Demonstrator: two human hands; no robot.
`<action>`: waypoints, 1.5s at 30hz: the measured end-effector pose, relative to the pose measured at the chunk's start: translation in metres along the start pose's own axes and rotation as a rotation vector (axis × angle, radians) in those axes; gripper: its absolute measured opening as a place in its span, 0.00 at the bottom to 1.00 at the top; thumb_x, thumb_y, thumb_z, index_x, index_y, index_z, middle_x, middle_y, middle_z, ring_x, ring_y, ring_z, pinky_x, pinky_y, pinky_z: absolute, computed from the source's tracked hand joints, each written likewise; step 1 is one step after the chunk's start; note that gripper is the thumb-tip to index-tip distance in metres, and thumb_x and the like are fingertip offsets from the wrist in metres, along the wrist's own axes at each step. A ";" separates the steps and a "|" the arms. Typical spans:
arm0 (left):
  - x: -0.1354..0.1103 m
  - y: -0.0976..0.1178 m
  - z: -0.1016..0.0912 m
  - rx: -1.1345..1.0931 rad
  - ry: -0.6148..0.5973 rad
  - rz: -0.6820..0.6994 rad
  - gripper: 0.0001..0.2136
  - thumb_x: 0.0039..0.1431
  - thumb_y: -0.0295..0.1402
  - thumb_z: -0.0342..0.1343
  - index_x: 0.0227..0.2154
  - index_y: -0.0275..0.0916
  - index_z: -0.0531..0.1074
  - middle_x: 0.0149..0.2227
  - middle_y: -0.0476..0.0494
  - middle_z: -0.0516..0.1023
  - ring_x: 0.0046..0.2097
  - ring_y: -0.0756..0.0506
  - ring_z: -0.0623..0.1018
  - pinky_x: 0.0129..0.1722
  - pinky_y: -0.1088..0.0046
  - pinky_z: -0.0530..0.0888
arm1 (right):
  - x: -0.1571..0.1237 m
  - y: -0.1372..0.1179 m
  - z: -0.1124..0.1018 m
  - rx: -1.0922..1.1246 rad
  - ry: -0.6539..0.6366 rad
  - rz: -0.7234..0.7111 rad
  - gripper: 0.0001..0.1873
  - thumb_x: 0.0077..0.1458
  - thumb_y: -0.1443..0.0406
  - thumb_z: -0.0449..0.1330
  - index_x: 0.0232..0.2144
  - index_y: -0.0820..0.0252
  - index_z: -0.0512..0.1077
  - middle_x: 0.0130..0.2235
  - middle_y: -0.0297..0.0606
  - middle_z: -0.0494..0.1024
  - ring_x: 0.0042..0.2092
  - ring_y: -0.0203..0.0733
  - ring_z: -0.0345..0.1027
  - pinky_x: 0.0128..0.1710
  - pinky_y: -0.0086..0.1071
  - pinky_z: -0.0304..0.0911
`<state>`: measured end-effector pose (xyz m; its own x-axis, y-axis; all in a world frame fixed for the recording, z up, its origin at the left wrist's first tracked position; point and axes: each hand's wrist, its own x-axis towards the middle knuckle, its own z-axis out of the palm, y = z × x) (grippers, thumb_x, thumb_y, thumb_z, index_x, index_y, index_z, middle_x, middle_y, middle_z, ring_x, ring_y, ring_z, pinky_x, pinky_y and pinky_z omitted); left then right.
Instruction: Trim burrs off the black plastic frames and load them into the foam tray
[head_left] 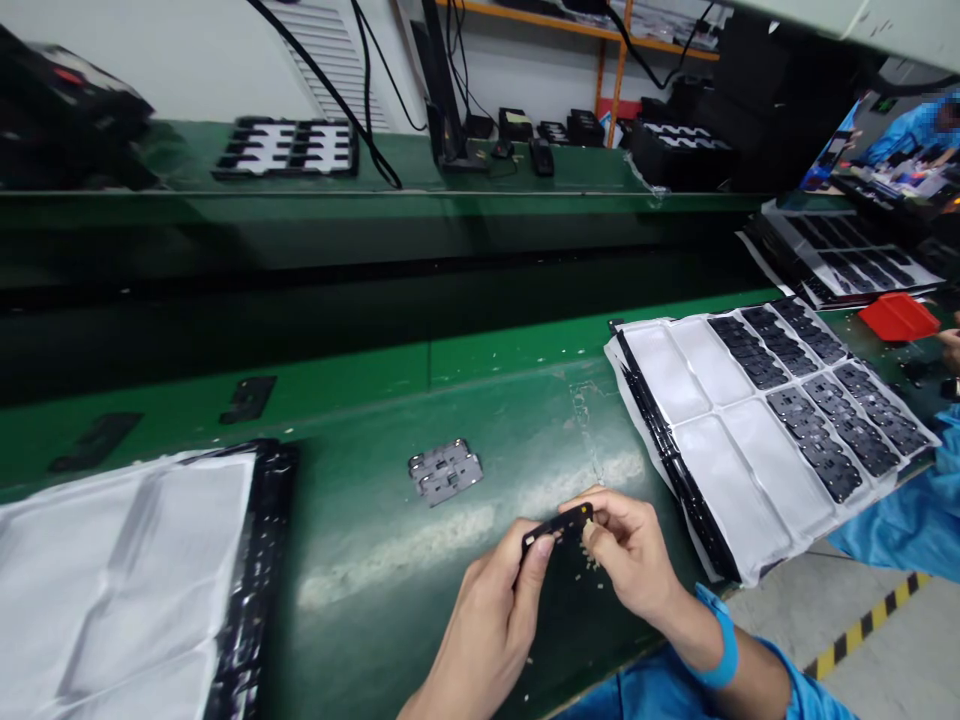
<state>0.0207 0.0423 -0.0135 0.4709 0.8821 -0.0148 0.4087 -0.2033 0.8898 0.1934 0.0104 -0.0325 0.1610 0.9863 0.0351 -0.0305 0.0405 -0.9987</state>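
Observation:
My left hand (499,600) grips a small flat black plastic part (556,526) by its left end, thumb in front and fingers behind. At the other end, the thumb and fingers of my right hand (626,545) are closed on the same part. A yellowish spot shows near that end, and a pale one near my left thumb. Tiny pale pieces (590,556) lie scattered on the green table just below my right fingers. Beyond my hands, a dark grey moulded plate (445,471) with notched edges rests flat on the table.
To the right, a stack of white trays (731,470) carries several dark moulded plates. Another white-lined tray stack (127,580) with black edges stands at the left. Two flat black parts (249,399) lie behind it. A red scoop-like container (898,317) sits at far right, near another person's hand (951,345).

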 end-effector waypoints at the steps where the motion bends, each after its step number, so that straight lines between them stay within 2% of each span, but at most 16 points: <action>1: 0.000 0.000 0.000 -0.002 -0.004 -0.010 0.12 0.74 0.40 0.44 0.34 0.44 0.66 0.24 0.56 0.65 0.24 0.48 0.66 0.26 0.74 0.64 | 0.001 0.000 -0.002 0.008 -0.022 0.009 0.13 0.60 0.69 0.59 0.42 0.60 0.83 0.34 0.36 0.77 0.28 0.34 0.63 0.28 0.28 0.59; 3: 0.001 -0.001 -0.001 -0.011 -0.014 -0.031 0.13 0.74 0.41 0.44 0.35 0.44 0.67 0.24 0.55 0.66 0.24 0.47 0.67 0.27 0.73 0.64 | 0.003 -0.001 -0.008 0.027 -0.083 0.029 0.14 0.59 0.69 0.60 0.44 0.60 0.83 0.35 0.36 0.76 0.27 0.33 0.62 0.27 0.27 0.59; 7: 0.002 -0.002 -0.001 -0.088 -0.084 -0.088 0.15 0.75 0.43 0.42 0.35 0.43 0.67 0.25 0.53 0.66 0.27 0.46 0.68 0.30 0.72 0.65 | 0.006 -0.008 -0.018 0.007 -0.176 0.055 0.14 0.64 0.65 0.59 0.47 0.60 0.81 0.35 0.36 0.76 0.27 0.34 0.66 0.28 0.28 0.63; 10: 0.003 -0.001 -0.001 -0.194 -0.111 -0.126 0.18 0.76 0.45 0.38 0.35 0.42 0.67 0.26 0.52 0.64 0.28 0.46 0.66 0.29 0.71 0.64 | 0.006 -0.014 -0.019 -0.087 -0.149 0.020 0.13 0.69 0.62 0.57 0.41 0.60 0.81 0.33 0.35 0.74 0.26 0.34 0.66 0.28 0.29 0.63; 13: 0.006 -0.001 0.000 -0.260 -0.077 -0.137 0.20 0.76 0.46 0.37 0.30 0.42 0.64 0.25 0.53 0.61 0.27 0.47 0.62 0.28 0.71 0.60 | 0.005 -0.018 -0.017 -0.200 -0.120 -0.053 0.15 0.71 0.62 0.56 0.36 0.60 0.80 0.30 0.35 0.72 0.28 0.37 0.66 0.29 0.30 0.63; 20: 0.010 -0.011 0.008 -0.343 -0.014 -0.155 0.19 0.75 0.46 0.38 0.28 0.44 0.56 0.24 0.56 0.53 0.26 0.49 0.56 0.27 0.72 0.56 | -0.001 -0.017 -0.012 -0.246 -0.140 -0.127 0.14 0.72 0.63 0.55 0.43 0.58 0.81 0.35 0.39 0.76 0.33 0.42 0.70 0.35 0.33 0.66; 25: 0.010 -0.017 0.010 -0.277 -0.008 -0.146 0.19 0.74 0.47 0.37 0.27 0.44 0.55 0.24 0.56 0.54 0.26 0.49 0.57 0.28 0.73 0.56 | -0.004 -0.014 -0.012 -0.233 -0.144 -0.109 0.15 0.73 0.62 0.54 0.43 0.59 0.80 0.34 0.38 0.75 0.31 0.40 0.69 0.32 0.33 0.65; 29: 0.010 -0.017 0.011 -0.258 -0.027 -0.141 0.17 0.74 0.44 0.36 0.28 0.44 0.56 0.24 0.56 0.55 0.27 0.48 0.59 0.29 0.72 0.58 | -0.002 -0.015 -0.013 -0.241 -0.144 -0.102 0.16 0.73 0.62 0.53 0.41 0.59 0.80 0.31 0.37 0.73 0.29 0.39 0.67 0.30 0.32 0.63; 34: 0.010 -0.012 0.005 -0.309 -0.087 -0.117 0.14 0.72 0.39 0.39 0.29 0.44 0.58 0.25 0.55 0.57 0.28 0.48 0.60 0.30 0.71 0.59 | 0.001 -0.014 -0.015 -0.257 -0.123 -0.100 0.15 0.73 0.62 0.54 0.41 0.59 0.80 0.32 0.37 0.74 0.30 0.40 0.67 0.30 0.33 0.63; 37: 0.011 -0.010 0.002 -0.362 -0.113 -0.110 0.15 0.72 0.40 0.40 0.28 0.43 0.58 0.26 0.54 0.59 0.28 0.48 0.60 0.30 0.71 0.59 | 0.001 -0.014 -0.015 -0.261 -0.116 -0.101 0.15 0.73 0.62 0.54 0.41 0.58 0.80 0.34 0.39 0.75 0.31 0.41 0.69 0.31 0.33 0.65; 40: 0.013 -0.012 0.003 -0.415 -0.088 -0.154 0.18 0.74 0.44 0.38 0.28 0.44 0.57 0.24 0.56 0.55 0.27 0.49 0.57 0.28 0.72 0.57 | 0.002 -0.013 -0.014 -0.274 -0.129 -0.120 0.14 0.73 0.63 0.54 0.42 0.57 0.80 0.35 0.40 0.76 0.34 0.43 0.71 0.34 0.34 0.67; 45: 0.014 -0.016 0.009 -0.361 -0.033 -0.160 0.17 0.74 0.42 0.38 0.28 0.44 0.56 0.25 0.56 0.54 0.27 0.49 0.57 0.28 0.72 0.56 | 0.001 -0.011 -0.014 -0.271 -0.142 -0.112 0.14 0.73 0.63 0.54 0.44 0.57 0.81 0.36 0.40 0.77 0.34 0.43 0.72 0.35 0.34 0.68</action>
<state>0.0275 0.0538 -0.0321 0.4508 0.8751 -0.1760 0.1802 0.1038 0.9781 0.2073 0.0084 -0.0221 0.0091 0.9913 0.1315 0.2465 0.1252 -0.9610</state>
